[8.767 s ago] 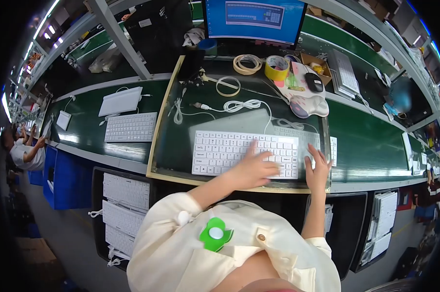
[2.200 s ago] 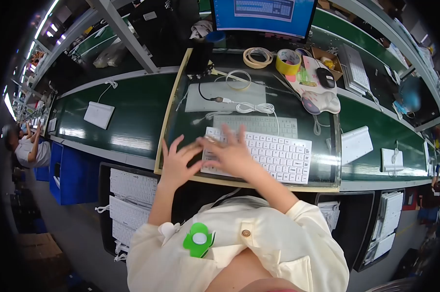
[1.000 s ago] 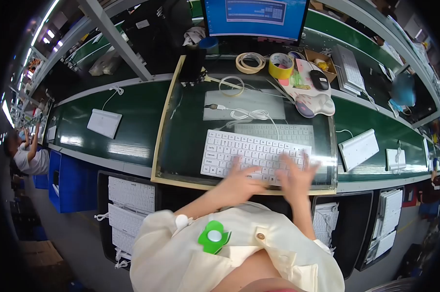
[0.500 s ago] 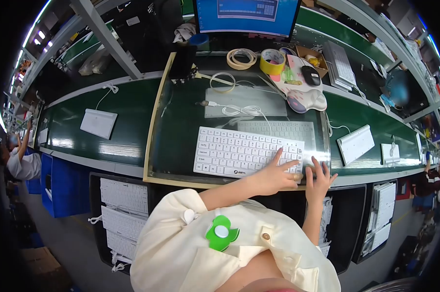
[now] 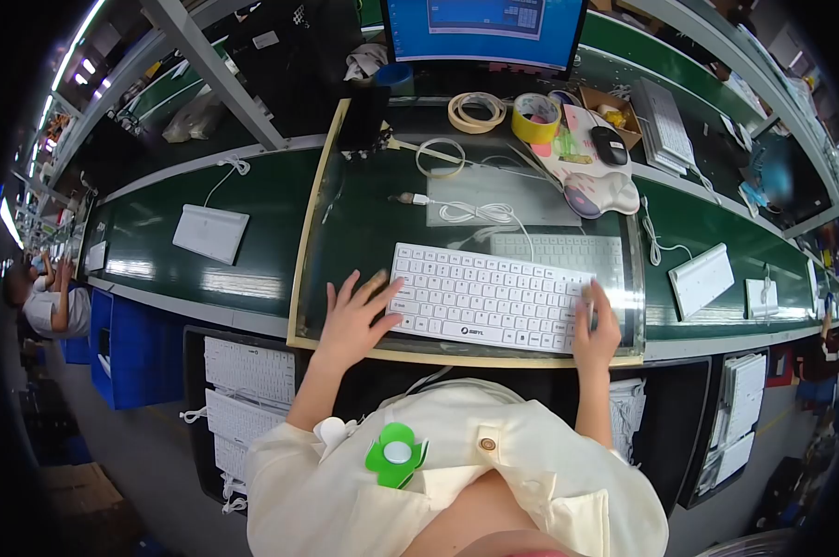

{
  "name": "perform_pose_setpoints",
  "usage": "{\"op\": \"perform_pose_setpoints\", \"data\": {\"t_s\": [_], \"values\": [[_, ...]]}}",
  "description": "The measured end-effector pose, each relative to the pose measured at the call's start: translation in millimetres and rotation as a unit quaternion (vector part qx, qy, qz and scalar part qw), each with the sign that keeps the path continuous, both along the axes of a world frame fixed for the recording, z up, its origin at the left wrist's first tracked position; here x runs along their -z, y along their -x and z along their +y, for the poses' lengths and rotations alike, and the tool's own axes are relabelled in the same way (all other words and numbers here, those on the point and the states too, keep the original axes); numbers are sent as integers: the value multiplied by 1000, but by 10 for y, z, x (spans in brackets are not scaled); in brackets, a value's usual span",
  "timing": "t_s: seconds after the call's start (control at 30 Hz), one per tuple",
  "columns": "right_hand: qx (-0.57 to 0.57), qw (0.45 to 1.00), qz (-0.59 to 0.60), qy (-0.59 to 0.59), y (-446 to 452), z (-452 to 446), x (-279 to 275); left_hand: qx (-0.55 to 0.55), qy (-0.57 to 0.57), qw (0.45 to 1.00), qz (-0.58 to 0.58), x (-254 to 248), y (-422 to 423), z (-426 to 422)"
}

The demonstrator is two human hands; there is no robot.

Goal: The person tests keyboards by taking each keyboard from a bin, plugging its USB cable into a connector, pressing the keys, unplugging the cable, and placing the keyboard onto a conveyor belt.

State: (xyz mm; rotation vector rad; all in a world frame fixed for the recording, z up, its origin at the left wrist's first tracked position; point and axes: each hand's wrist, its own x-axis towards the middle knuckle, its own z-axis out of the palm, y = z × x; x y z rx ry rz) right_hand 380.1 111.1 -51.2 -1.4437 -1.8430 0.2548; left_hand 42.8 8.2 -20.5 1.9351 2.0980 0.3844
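The white keyboard (image 5: 484, 299) lies near the front edge of the bench (image 5: 354, 227). Your left hand (image 5: 348, 322), fingers apart, is at its left end; your right hand (image 5: 598, 327) blurs at its right end, finger spacing unclear.

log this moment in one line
left hand: at keyboard, left end | right hand: at right end | cable: bundled behind | monitor: lit

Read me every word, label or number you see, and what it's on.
"S…YL": logo on the keyboard; middle letters blurred.
Its keys: marked, too small to read surely.
Monitor: window text too small.
Mouse: pale marking, unreadable.
White label, upper left: unreadable.
Nothing else legible.
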Motion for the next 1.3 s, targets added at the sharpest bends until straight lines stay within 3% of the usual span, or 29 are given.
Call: {"op": "perform_pose_setpoints", "data": {"t_s": [0.07, 0.23, 0.33, 0.37, 0.5, 0.53, 0.63, 0.7, 0.73, 0.77, 0.83, 0.9, 0.93, 0.97, 1.03, 1.07, 1.1, 1.13, 1.17, 1.23, 1.3], "values": [[21, 995, -75, -60, -135, -317, 196, 5, -7, 1000, 25, 23, -16, 46], [32, 992, -42, -114, -254, -724, 260, 53, -98, 993, 34, 48, 64, 210], [60, 989, 46, -127, -580, -470, 207, 74, -107, 990, -53, 21, 184, 646], [102, 989, 9, -108, -743, -322, 173, 69, -116, 990, -47, -15, 163, 827], [176, 971, 131, 94, -1378, 412, 303, 87, -109, 990, 12, 117, 78, 1434], [193, 968, 106, 120, -1638, 609, 594, 87, -85, 992, 23, 97, 85, 1510], [224, 946, -177, 152, -2181, 980, 1336, 94, -55, 993, 43, 62, 96, 1660], [184, 963, -113, 162, -2222, 1098, 1470, 108, -86, 990, 39, 119, 169, 1695], [164, 969, -81, 164, -2218, 1177, 1454, 112, -170, 979, -31, 125, 170, 1690], [145, 966, 46, 209, -2160, 1255, 1471, 89, -171, 979, -57, 138, 159, 1666], [205, 954, 111, 187, -1916, 1235, 1398, 42, -174, 978, -107, 35, 77, 1569], [159, 905, 302, 255, -1840, 1254, 1433, 50, -176, 976, -117, -15, 22, 1551], [103, 924, 288, 231, -1891, 1294, 1580, 60, -189, 975, -98, 18, 34, 1556], [111, 888, 370, 249, -1986, 1268, 1709, 72, -202, 973, -79, 44, 58, 1564], [126, 793, 528, 276, -1893, 1002, 1414, 85, -272, 958, -39, -48, 54, 1452], [185, 776, 544, 259, -1918, 845, 1256, 95, -305, 947, -20, -72, 56, 1341], [232, 758, 556, 249, -2086, 737, 1199, 19, -206, 969, -138, -50, 72, 1146], [233, 721, 632, 160, -2248, 619, 1228, -78, -85, 971, -209, -134, 37, 964], [225, 742, 614, 150, -2564, 455, 1268, -73, -67, 973, -207, -106, 48, 810], [265, 691, 673, -18, -2980, 142, 1294, -110, 22, 910, -400, 90, 47, 558], [325, 657, 673, -99, -3271, -219, 1140, -148, 21, 873, -464, -58, -173, 475]]}}
